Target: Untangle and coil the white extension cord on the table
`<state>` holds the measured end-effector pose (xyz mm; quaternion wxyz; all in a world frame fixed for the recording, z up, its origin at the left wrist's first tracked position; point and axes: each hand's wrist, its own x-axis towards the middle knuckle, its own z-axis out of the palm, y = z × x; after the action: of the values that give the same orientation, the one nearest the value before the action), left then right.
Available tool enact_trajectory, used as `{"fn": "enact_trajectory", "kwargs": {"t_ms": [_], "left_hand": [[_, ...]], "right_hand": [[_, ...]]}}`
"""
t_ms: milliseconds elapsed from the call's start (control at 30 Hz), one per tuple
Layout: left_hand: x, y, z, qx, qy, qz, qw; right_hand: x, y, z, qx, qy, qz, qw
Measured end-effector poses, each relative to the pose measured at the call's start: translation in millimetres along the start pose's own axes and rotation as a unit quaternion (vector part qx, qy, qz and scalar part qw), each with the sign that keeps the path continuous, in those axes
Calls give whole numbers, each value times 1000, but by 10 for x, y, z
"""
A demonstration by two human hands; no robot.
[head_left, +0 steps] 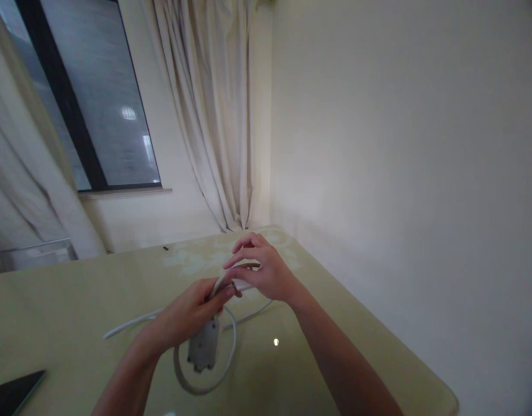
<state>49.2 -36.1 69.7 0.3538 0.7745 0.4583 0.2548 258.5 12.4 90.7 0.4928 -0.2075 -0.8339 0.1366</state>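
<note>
In the head view my left hand [200,306] is closed around a white power strip [204,345] and part of its cable. The strip's grey-white end with small screws hangs below my palm; my fingers hide its upper part. My right hand [261,266] is just beyond, its thumb and fingers curled around a bend of the white cable [235,341] beside my left fingertips. One loop of that cable droops under the strip. Further lengths trail left and right behind my hands, over the table.
The pale green glossy table [335,341] meets a plain wall [405,173] on the right. A dark flat object [17,393] lies at the near left, and a small black piece [165,248] near the far edge. Curtains [218,115] and a window [101,98] are behind.
</note>
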Motion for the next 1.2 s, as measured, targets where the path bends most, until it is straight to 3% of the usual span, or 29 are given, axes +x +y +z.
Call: {"fn": "enact_trajectory", "kwargs": {"t_ms": [100, 267, 333, 467, 567, 833, 1000, 1100, 1200], "left_hand": [[-8, -39, -7, -14, -44, 10, 999], [-1, -22, 34, -54, -22, 11, 998], [11, 0, 61, -82, 3, -4, 997], [44, 13, 109, -152, 107, -21, 982], [46, -33, 107, -200, 115, -16, 973], [-60, -82, -42, -172, 18, -27, 985], [6, 34, 72, -66, 58, -15, 996], [28, 120, 150, -17, 119, 17, 993], [-5, 176, 162, -31, 113, 38, 992]], "right_hand": [[-1, 26, -12, 40, 15, 74, 996], [-12, -13, -115, 56, 10, 181, 982], [-21, -101, -178, 54, -11, 184, 981], [-39, -285, -218, 46, -89, 146, 984], [-36, -300, -149, 38, -101, 141, 984], [-25, -86, -107, 83, 61, 167, 981], [-20, 43, -1, 199, 143, 183, 952], [-7, 150, 99, 208, 198, 203, 936], [-8, 229, 121, 176, 199, 198, 943]]}}
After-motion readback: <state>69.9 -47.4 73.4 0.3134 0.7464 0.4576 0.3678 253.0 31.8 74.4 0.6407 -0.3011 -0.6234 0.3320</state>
